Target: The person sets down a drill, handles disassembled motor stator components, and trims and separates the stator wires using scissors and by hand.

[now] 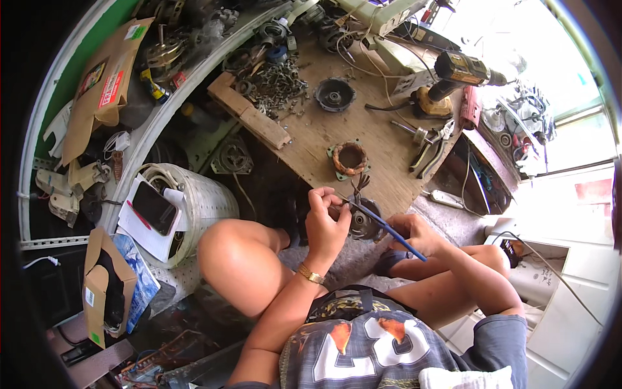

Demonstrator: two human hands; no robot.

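- Nearest cam: dark printed shirt (372, 347), w/ white cloth (465, 378) at its edge.
- Blue rod (407, 244): btwn both hands, over person's lap, slanting in front of round metal part (365, 222).
- L hand (327, 227): fingertips pinched at rod's upper end; can't tell if a thin wire's in there too.
- R hand (418, 233): curled at lower half, some fingers hidden.
- Handling (my guess): light, fairly stiff, maybe slick; could bend if forced. Best grip approx. mid-length, tip steadied w/ light pinch.
- Copper coil (350, 159) on table, just beyond L hand.
- White drum (220, 194), L side: paper (133, 220) + phone (154, 206) on top; insides mostly hidden.
- Small cardboard box (96, 285), lower L: open, dark stuff inside, unclear what.
- Big carton (97, 123), upper L: contents n/a from here.
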